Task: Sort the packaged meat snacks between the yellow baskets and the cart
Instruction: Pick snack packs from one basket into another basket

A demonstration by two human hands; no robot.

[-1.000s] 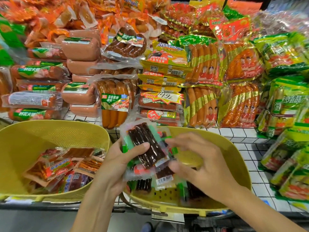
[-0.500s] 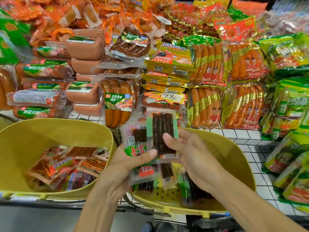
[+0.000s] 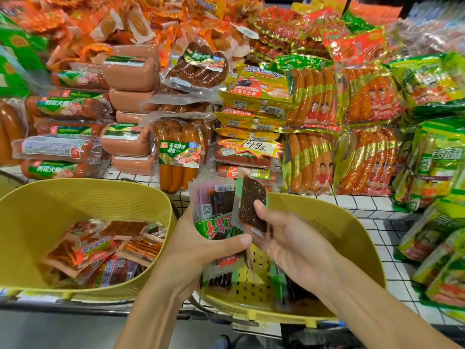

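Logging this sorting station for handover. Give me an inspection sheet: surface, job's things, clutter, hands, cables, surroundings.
Surface: white tiled counter with dark grid lines, behind the baskets.
Job's things: left yellow basket holds a heap of snack packs; right yellow basket holds a few packs, partly hidden by the hands.
Clutter: handwritten price tag among the display goods.
Hands: left hand grips a stack of green-labelled packs; right hand pinches a single dark jerky pack.
Cables: nothing seen.
Surroundings: packaged sausages piled across the counter.
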